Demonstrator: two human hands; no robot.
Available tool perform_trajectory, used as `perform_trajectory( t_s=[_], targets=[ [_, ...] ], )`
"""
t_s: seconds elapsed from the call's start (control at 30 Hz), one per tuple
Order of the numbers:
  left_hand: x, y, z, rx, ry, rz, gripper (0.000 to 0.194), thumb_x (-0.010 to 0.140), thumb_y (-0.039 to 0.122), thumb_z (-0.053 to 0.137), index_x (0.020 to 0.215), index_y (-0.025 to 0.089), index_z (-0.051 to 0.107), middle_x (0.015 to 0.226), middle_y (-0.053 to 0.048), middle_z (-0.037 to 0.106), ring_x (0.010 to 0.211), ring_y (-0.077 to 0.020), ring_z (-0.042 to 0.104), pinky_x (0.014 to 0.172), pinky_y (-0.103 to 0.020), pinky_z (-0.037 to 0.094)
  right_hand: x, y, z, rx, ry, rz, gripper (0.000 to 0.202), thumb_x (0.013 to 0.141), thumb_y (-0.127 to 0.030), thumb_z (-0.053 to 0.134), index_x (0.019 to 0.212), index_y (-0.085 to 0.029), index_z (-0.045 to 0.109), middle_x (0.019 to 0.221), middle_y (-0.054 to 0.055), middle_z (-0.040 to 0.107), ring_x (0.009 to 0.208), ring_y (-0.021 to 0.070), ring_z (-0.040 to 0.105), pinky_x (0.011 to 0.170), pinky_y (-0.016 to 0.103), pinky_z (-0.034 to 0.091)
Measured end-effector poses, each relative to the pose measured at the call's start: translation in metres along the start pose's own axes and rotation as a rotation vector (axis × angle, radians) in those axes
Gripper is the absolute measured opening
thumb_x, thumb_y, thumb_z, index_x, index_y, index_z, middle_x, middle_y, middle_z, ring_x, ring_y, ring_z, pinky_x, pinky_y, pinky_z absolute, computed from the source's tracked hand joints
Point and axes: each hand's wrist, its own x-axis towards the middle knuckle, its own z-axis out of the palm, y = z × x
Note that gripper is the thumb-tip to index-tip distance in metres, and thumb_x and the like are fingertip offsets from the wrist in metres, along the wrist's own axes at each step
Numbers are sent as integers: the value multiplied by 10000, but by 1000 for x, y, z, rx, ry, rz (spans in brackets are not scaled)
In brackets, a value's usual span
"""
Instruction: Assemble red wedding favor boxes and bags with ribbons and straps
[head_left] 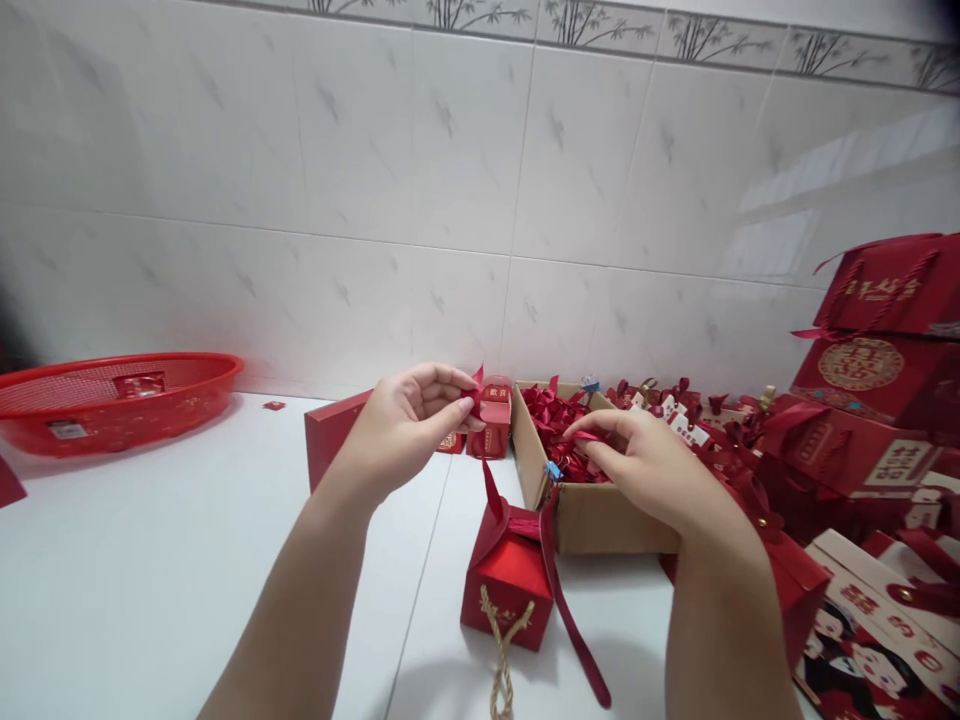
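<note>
My left hand [409, 425] is raised with a red ribbon [478, 380] pinched between thumb and fingers. My right hand [637, 455] reaches over a cardboard box [615, 520] full of red ribbon pieces [551, 420]. Its thumb and forefinger close on a bit of red ribbon there. Below and between both hands, a small red gift box [510, 585] stands upright on the white table. A dark red strap [574, 630] hangs from its top down to the right, and another ribbon end [492, 495] sticks up. A gold rope handle [501, 660] droops from its front.
A red plastic basket [120, 435] stands at the far left. Behind my left hand are a flat red box [326, 440] and small red boxes [491, 435]. Stacked red gift boxes [859, 365] and many decorated ones [885, 620] crowd the right. A tiled wall [465, 200] bounds the back.
</note>
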Motion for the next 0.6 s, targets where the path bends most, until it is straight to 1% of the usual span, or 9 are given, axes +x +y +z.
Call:
perform_trajectory(
  t_s=[0.07, 0.13, 0.23, 0.3, 0.37, 0.47, 0.53, 0.6],
  targets=[
    [5, -2, 2, 68, 37, 35, 150, 771, 261, 631, 882, 164, 603, 852, -44, 683, 741, -152, 643, 625, -251, 519, 2, 1, -2, 46, 42, 33, 159, 828, -214, 504, 847, -196, 661, 766, 14, 661, 625, 134, 564, 542, 235, 409],
    [8, -4, 4, 142, 114, 66, 86, 767, 242, 622, 807, 169, 601, 816, -33, 675, 722, -139, 623, 574, -224, 479, 3, 3, -1, 132, 109, 37, 136, 820, -228, 529, 844, -186, 656, 768, 21, 665, 642, 136, 579, 539, 227, 424],
    [7, -5, 7, 191, 250, 105, 66, 752, 215, 620, 707, 170, 601, 765, -24, 673, 695, -134, 617, 560, -218, 457, 5, 8, 4, 294, 235, -20, 119, 787, -236, 582, 858, -177, 656, 807, 38, 673, 694, 145, 606, 556, 219, 457],
    [6, -5, 10, 204, 297, 134, 53, 746, 202, 620, 699, 178, 629, 750, -20, 676, 666, -132, 617, 542, -220, 456, 8, 12, 8, 388, 330, -45, 152, 757, -226, 604, 891, -175, 654, 793, 45, 670, 663, 145, 607, 529, 219, 461],
    [5, -5, 12, 205, 303, 160, 47, 746, 193, 621, 719, 187, 658, 754, -20, 684, 662, -135, 625, 544, -225, 471, 13, 14, 11, 447, 415, -47, 222, 731, -213, 615, 949, -177, 643, 749, 42, 662, 602, 140, 597, 482, 216, 452],
    [6, -5, 15, 157, 297, 207, 62, 750, 198, 641, 789, 187, 687, 789, -32, 703, 727, -155, 653, 611, -240, 514, 19, 13, 16, 504, 505, -48, 286, 706, -199, 626, 991, -184, 620, 687, 21, 641, 544, 126, 578, 443, 203, 437],
    [6, -6, 16, 133, 304, 236, 88, 749, 196, 654, 826, 181, 694, 814, -41, 712, 761, -166, 664, 652, -251, 533, 21, 10, 19, 564, 542, -56, 280, 694, -181, 626, 972, -192, 596, 657, -2, 619, 516, 111, 567, 438, 192, 433],
    [6, -6, 16, 135, 304, 261, 85, 751, 188, 655, 825, 176, 695, 820, -45, 716, 765, -169, 669, 659, -256, 541, 23, 7, 22, 635, 549, -52, 263, 678, -162, 628, 925, -202, 548, 628, -26, 599, 485, 103, 557, 432, 185, 428]
  ],
)
